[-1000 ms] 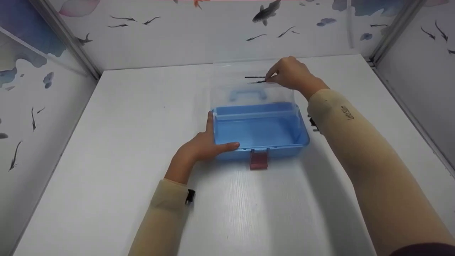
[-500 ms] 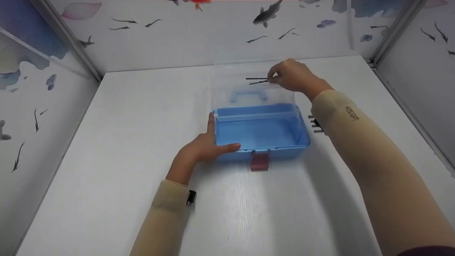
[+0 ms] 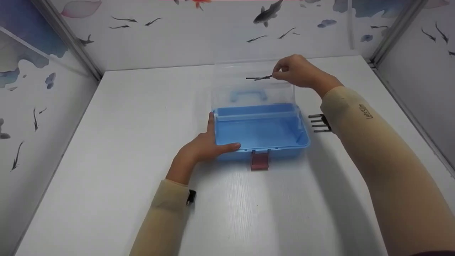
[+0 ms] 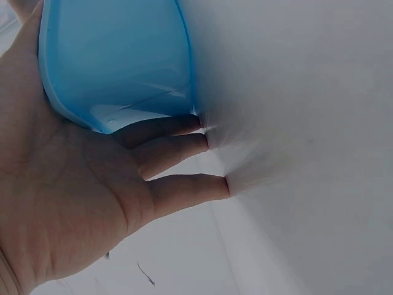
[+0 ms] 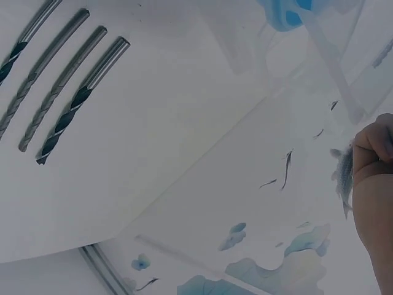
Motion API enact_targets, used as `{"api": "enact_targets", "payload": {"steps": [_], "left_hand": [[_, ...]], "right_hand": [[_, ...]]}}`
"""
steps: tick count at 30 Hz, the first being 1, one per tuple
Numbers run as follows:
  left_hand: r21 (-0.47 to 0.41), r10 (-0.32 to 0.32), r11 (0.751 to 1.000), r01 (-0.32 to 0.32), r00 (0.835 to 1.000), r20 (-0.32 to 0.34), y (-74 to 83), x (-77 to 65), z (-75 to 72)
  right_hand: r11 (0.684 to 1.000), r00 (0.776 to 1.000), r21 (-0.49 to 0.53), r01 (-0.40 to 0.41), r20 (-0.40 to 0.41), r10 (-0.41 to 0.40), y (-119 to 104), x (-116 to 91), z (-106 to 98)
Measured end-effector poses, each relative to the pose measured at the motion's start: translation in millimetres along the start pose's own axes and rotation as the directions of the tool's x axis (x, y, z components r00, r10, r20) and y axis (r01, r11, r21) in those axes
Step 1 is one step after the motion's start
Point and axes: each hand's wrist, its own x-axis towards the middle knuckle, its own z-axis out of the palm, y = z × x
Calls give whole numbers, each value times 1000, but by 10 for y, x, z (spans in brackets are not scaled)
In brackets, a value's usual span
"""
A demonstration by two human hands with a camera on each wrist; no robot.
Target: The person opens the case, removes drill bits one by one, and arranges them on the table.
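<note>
A blue plastic box (image 3: 256, 133) stands with its transparent lid (image 3: 227, 76) folded back behind it. My left hand (image 3: 204, 146) braces the box's left front corner, with the thumb along the front rim. In the left wrist view its fingers extend straight, the tips meeting the white table. Over the lid, my right hand (image 3: 296, 73) pinches the end of a thin dark drill bit (image 3: 262, 78). A second drill bit (image 3: 250, 78) lies level just behind that one, seemingly in the lid. The right wrist view catches only part of the right hand (image 5: 376, 150).
Several drill bits (image 5: 64, 123) lie side by side on the table (image 3: 124, 124), right of the box and partly under the right sleeve in the head view. A red latch (image 3: 260, 160) hangs at the box's front. Fish-patterned panels (image 3: 177, 42) enclose the table.
My right hand has shifted right and slightly up, drawing its drill bit along and tilting it. The other bit stays about where it was. My left hand and the box hold still.
</note>
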Motion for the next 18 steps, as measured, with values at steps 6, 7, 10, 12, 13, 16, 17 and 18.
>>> {"api": "enact_targets", "payload": {"steps": [6, 7, 10, 12, 13, 16, 17, 18], "left_hand": [[2, -2, 1000, 2, 1000, -2, -2, 1, 2], [4, -2, 1000, 2, 1000, -1, -4, 1, 4], [1, 0, 1000, 0, 1000, -2, -11, 2, 7], [0, 4, 1000, -4, 1000, -1, -13, -1, 6], [-1, 7, 1000, -7, 1000, -2, -13, -1, 5], [-6, 11, 1000, -12, 1000, -3, -14, -3, 3], [-4, 13, 1000, -13, 1000, -3, -15, -2, 3], [-1, 13, 1000, -13, 1000, -3, -15, 0, 5]], "right_hand": [[998, 1000, 58, 2, -29, 0, -5, -41, -30], [998, 999, 65, 4, -32, -2, -2, -50, -36], [996, 999, 84, 11, -40, -8, 9, -83, -54], [995, 999, 98, 18, -48, -13, 17, -111, -65], [994, 998, 105, 20, -53, -14, 19, -127, -71], [992, 998, 122, 15, -60, -8, 24, -177, -92], [992, 998, 125, 14, -60, -6, 29, -195, -99], [991, 998, 131, 13, -61, -5, 32, -211, -107]]}}
